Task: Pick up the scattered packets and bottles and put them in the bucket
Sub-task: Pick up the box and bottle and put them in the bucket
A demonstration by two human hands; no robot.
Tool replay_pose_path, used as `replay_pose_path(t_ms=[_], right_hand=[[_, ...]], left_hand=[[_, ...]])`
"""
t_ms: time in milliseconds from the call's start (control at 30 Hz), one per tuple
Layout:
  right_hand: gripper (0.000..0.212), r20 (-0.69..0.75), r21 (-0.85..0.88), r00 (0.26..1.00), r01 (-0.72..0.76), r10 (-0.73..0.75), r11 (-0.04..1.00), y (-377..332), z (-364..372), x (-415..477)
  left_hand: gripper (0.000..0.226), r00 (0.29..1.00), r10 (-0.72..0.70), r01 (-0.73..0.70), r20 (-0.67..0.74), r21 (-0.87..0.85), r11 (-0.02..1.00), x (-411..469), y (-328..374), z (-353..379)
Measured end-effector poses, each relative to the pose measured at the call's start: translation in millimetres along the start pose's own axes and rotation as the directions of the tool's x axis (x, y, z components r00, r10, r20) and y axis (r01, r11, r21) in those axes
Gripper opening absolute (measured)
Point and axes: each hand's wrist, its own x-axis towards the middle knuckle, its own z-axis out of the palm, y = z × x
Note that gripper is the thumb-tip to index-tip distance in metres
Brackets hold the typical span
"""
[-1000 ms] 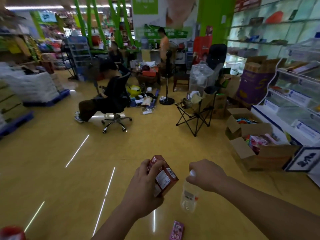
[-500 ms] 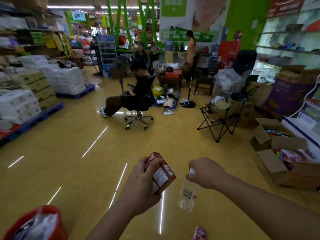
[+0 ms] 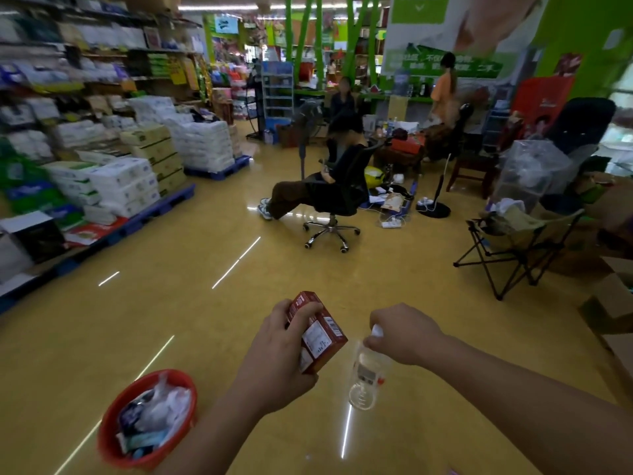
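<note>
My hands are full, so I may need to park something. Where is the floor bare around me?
Bare floor spreads from the bucket ahead to the office chair, edged on the left by the pallets. It is crowded on the right: folding chair and cardboard boxes. The bucket is nearly full.

Two hands are counted here, the left hand point(image 3: 274, 365) and the right hand point(image 3: 404, 334). One red packet point(image 3: 322, 334) and one clear bottle point(image 3: 366, 382) are seen, so that's one item per hand. Just one red bucket point(image 3: 109, 416) is spotted; the wrappers piled inside can't really be counted. Chairs are tallied at two: one office chair point(image 3: 337, 197) and one folding chair point(image 3: 520, 241). Three other people are made out: a seated person point(image 3: 308, 190), a second seated person point(image 3: 342, 101) and a standing person point(image 3: 443, 87).
</note>
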Motion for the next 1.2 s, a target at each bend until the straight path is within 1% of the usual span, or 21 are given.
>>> replay_pose_path(t_ms=[167, 333, 567, 667, 800, 967, 1200], right_hand=[[0.033, 0.024, -0.005, 0.997, 0.074, -0.074, 0.997, -52.3, 5.1, 30.6], [0.032, 0.039, -0.017, 0.983, 0.180, -0.179, 0.983, -98.5, 11.6, 60.1], [0.037, 0.096, -0.028, 0.940, 0.331, -0.327, 0.943, -161.3, 26.9, 111.4], [0.034, 0.112, -0.011, 0.917, 0.386, -0.382, 0.922, -188.3, 33.8, 139.5], [0.039, 0.148, -0.022, 0.874, 0.471, -0.463, 0.882, -224.6, 45.4, 185.9], [0.038, 0.188, -0.013, 0.812, 0.564, -0.552, 0.825, -268.6, 51.3, 250.1], [0.036, 0.233, 0.021, 0.754, 0.628, -0.614, 0.778, -324.5, 59.0, 314.6]], left_hand=[[0.103, 0.997, -0.082, 0.082, -0.010, 0.032, 0.996, -15.6, -43.9, -23.7], [0.103, 0.983, -0.183, 0.185, -0.029, 0.067, 0.980, -30.6, -82.0, -37.5], [0.098, 0.947, -0.315, 0.319, -0.068, 0.070, 0.945, -48.4, -133.9, -51.2], [0.100, 0.924, -0.371, 0.379, -0.094, 0.078, 0.922, -46.8, -161.7, -54.7], [0.098, 0.883, -0.452, 0.462, -0.132, 0.059, 0.885, -35.3, -199.4, -59.5], [0.097, 0.819, -0.541, 0.557, -0.190, 0.034, 0.830, -12.3, -243.0, -66.6], [0.093, 0.706, -0.651, 0.674, -0.278, -0.016, 0.738, -6.9, -288.5, -84.6]])
